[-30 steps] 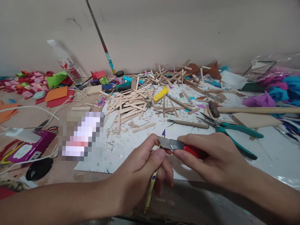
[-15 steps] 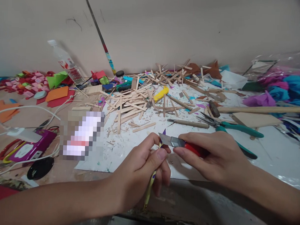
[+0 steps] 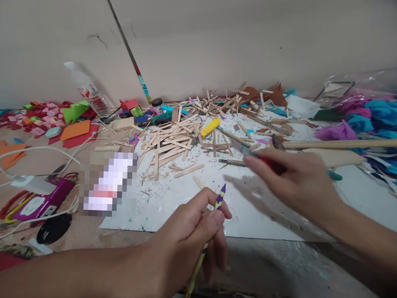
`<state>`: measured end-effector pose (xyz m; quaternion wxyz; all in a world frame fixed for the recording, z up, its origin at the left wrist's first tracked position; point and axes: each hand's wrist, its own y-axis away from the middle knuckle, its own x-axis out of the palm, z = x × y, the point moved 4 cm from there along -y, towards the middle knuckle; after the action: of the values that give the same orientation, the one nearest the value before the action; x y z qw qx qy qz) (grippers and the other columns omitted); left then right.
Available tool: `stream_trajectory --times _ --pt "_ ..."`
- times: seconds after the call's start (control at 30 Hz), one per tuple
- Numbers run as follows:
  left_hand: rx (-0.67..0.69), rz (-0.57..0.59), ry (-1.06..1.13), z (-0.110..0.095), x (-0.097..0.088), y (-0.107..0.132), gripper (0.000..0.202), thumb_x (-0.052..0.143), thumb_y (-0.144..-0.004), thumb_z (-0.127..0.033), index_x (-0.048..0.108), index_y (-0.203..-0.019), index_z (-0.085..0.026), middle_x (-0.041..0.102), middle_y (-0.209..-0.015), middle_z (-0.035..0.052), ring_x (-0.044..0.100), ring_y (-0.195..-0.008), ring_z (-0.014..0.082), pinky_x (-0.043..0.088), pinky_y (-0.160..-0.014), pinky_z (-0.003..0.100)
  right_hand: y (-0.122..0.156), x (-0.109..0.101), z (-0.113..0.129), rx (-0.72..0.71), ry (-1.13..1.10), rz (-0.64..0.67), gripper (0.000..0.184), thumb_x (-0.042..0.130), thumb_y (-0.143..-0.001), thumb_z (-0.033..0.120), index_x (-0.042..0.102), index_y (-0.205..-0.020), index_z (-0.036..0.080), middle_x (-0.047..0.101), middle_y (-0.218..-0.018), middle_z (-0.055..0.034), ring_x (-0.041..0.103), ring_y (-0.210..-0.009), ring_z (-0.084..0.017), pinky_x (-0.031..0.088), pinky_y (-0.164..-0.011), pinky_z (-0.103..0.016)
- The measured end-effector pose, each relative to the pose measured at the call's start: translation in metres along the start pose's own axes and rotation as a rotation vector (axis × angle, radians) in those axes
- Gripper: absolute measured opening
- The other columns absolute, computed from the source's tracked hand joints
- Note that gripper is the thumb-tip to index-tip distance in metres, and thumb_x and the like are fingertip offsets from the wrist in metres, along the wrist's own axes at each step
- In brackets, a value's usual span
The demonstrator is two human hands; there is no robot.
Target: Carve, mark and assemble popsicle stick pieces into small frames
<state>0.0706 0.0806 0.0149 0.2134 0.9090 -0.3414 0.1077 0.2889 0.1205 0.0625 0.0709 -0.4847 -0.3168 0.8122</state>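
Left hand (image 3: 189,235), grip closed on the striped pencil (image 3: 220,196), tip raised above the surface (image 3: 272,261). Right hand (image 3: 295,180), blurred, grip closed on the red-handled knife (image 3: 271,164), has swung up and right: blade, previously at the tip, now well clear.

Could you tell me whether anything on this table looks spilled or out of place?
Yes: craft sticks lie strewn across the white sheet, with wood shavings around them, and a plastic bottle lies tilted by the wall. The left hand grips a pencil, the right hand a red-handled knife.
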Motion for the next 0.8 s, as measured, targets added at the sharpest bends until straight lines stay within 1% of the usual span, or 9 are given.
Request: stream_trajectory --times 0.07,0.13,0.23,0.3,0.37,0.47,0.53,0.67,0.8 --pt "0.043 -0.016 0.040 -0.005 -0.003 -0.001 0.032 0.053 -0.106 -0.056 0.049 -0.108 -0.024 0.068 -0.070 -0.0029 0.055 -0.046 0.0070 0.045 -0.045 0.014 -0.004 -0.007 -0.008 0.062 0.039 -0.086 0.038 0.063 -0.103 0.043 0.063 -0.072 0.021 0.041 -0.051 0.0039 0.038 -0.046 -0.011 0.030 -0.051 -0.030" --pt "0.112 -0.055 0.036 -0.013 -0.008 -0.003 0.031 0.050 -0.108 -0.052 0.053 -0.108 -0.021 0.071 -0.075 -0.0002 0.058 -0.046 0.0071 0.047 -0.047 0.016 -0.004 -0.010 -0.007 0.028 0.043 -0.111 0.037 0.063 -0.103 0.042 0.062 -0.073 0.021 0.041 -0.052 0.0039 0.038 -0.047 -0.012 0.030 -0.051 -0.030" --pt "0.155 -0.063 -0.008 -0.019 -0.013 -0.007 0.033 0.044 -0.111 -0.048 0.058 -0.110 -0.018 0.073 -0.084 0.0035 0.062 -0.046 0.0065 0.047 -0.048 0.016 0.002 -0.007 0.011 -0.150 0.009 -0.060 0.030 0.065 -0.101 0.037 0.061 -0.075 0.021 0.041 -0.053 0.0049 0.036 -0.045 -0.011 0.029 -0.049 -0.029" --pt "0.162 -0.051 -0.013 -0.019 -0.013 -0.009 0.033 0.044 -0.111 -0.048 0.058 -0.111 -0.018 0.073 -0.084 0.0028 0.060 -0.045 0.0056 0.045 -0.047 0.016 0.008 -0.002 0.024 -0.250 -0.028 0.017 0.031 0.065 -0.101 0.035 0.059 -0.074 0.021 0.045 -0.054 0.0042 0.039 -0.046 -0.011 0.030 -0.049 -0.029" --pt "0.170 -0.046 0.009 -0.016 -0.012 -0.009 0.032 0.045 -0.111 -0.049 0.056 -0.108 -0.019 0.071 -0.083 0.0009 0.055 -0.042 0.0044 0.042 -0.043 0.015 0.012 0.003 0.033 -0.296 -0.071 0.078 0.031 0.063 -0.102 0.035 0.059 -0.075 0.021 0.049 -0.056 0.0033 0.042 -0.048 -0.011 0.030 -0.049 -0.028" --pt "0.170 -0.070 0.039 -0.011 -0.010 -0.009 0.031 0.048 -0.110 -0.049 0.050 -0.100 -0.020 0.069 -0.080 -0.0009 0.049 -0.039 0.0024 0.032 -0.039 0.014 0.014 0.008 0.037 -0.299 -0.118 0.123 0.029 0.063 -0.103 0.035 0.061 -0.077 0.020 0.049 -0.055 0.0039 0.042 -0.047 -0.010 0.029 -0.048 -0.027" --pt "0.158 -0.082 0.017 -0.010 -0.008 -0.008 0.033 0.048 -0.110 -0.049 0.048 -0.095 -0.019 0.069 -0.078 -0.0003 0.048 -0.039 0.0019 0.028 -0.039 0.015 0.013 0.010 0.036 -0.283 -0.135 0.135 0.028 0.063 -0.103 0.035 0.062 -0.079 0.020 0.049 -0.055 0.0043 0.042 -0.047 -0.010 0.029 -0.048 -0.026" --pt "0.152 -0.068 0.004 -0.013 -0.008 -0.007 0.038 0.048 -0.110 -0.050 0.048 -0.090 -0.018 0.067 -0.077 -0.0004 0.045 -0.041 0.0016 0.028 -0.039 0.015 0.013 0.010 0.037 -0.273 -0.164 0.145 0.027 0.062 -0.103 0.034 0.063 -0.080 0.020 0.045 -0.055 0.0057 0.037 -0.047 -0.010 0.027 -0.047 -0.025" --pt "0.145 -0.043 -0.005 -0.015 -0.010 -0.005 0.039 0.053 -0.109 -0.050 0.052 -0.089 -0.017 0.058 -0.073 -0.0040 0.037 -0.048 0.0010 0.030 -0.044 0.013 0.014 0.009 0.039 -0.275 -0.175 0.158 0.028 0.061 -0.104 0.036 0.064 -0.082 0.019 0.044 -0.055 0.0060 0.036 -0.047 -0.009 0.027 -0.047 -0.025"
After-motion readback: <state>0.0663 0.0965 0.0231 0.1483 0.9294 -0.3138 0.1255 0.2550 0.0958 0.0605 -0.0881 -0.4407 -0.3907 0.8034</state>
